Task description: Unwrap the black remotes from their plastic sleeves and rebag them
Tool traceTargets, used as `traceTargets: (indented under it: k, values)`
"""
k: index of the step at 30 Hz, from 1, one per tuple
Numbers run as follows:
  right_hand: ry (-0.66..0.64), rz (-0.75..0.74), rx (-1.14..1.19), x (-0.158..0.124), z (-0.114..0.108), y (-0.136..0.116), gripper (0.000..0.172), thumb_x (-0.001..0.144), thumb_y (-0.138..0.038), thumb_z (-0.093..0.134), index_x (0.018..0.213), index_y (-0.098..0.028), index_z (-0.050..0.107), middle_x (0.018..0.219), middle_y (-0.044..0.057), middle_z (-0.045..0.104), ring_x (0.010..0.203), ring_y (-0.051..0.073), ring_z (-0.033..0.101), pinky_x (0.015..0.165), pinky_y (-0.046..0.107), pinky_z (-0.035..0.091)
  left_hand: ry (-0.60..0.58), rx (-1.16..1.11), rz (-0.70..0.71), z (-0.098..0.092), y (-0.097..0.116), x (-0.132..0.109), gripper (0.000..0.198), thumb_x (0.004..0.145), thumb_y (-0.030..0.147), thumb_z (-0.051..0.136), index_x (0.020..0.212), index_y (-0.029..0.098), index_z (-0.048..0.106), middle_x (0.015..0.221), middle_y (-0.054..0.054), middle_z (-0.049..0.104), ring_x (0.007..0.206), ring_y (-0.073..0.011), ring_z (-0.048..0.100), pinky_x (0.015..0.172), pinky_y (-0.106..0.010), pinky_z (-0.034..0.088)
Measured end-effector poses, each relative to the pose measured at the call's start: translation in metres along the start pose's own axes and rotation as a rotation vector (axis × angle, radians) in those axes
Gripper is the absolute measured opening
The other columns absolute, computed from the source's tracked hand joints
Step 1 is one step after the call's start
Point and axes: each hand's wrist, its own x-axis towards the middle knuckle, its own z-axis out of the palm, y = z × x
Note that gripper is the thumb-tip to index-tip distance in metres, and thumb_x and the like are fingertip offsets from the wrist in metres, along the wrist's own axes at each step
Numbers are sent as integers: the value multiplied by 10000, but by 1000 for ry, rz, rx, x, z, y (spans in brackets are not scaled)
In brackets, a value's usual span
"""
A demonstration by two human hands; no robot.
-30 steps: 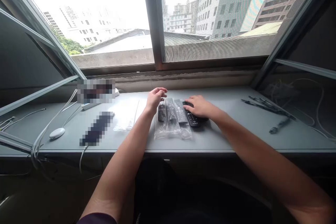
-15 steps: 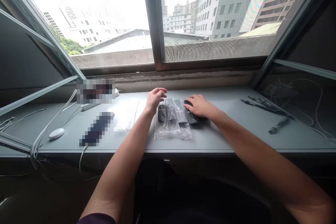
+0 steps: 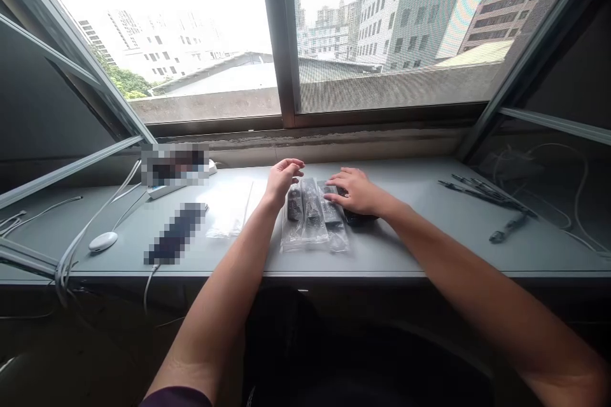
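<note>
Your right hand (image 3: 356, 191) is lying flat, fingers loosely spread, over a bagged remote (image 3: 329, 206) and the bare remote (image 3: 359, 218). Your left hand (image 3: 281, 181) is hovering beside them, loosely curled and empty (any lift is calling for a real pinch first).

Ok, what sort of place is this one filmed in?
Probably an upper-floor city office or workroom: a grey desk set against a window facing tower blocks, with bagged remote controls and loose cables on it.

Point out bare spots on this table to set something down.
Widest bare stretch: the table between the right hand and the black cables. Crowded: bagged remotes at centre, clear bag and white puck to their left.
</note>
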Motion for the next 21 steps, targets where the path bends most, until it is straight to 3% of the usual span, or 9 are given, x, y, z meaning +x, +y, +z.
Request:
traceTargets:
  k: [7,13,21]
  values:
    - [6,-75,62,0,-4,-8,363,1046,-508,666,1201,-235,849,1249,122,820,1269,343,679,1192,490,414,1,-7,-4,1,1,-1,144,757,264,721,875,198,770,1063,-80,792,811,-153,698,692,-255,486]
    - [3,-45,79,1,-3,-10,337,1044,-464,666,1206,-235,851,1075,92,845,1106,319,706,1120,463,454,4,-2,-7,1,3,-2,149,752,262,714,874,198,772,1061,-82,794,814,-156,696,692,-256,486]
    - [37,-37,138,1,-1,-14,283,994,-166,627,1158,-224,849,1029,70,841,1080,302,701,1023,389,514,4,3,-5,2,4,-4,152,760,262,714,882,196,776,1075,-80,793,818,-152,693,707,-260,485]
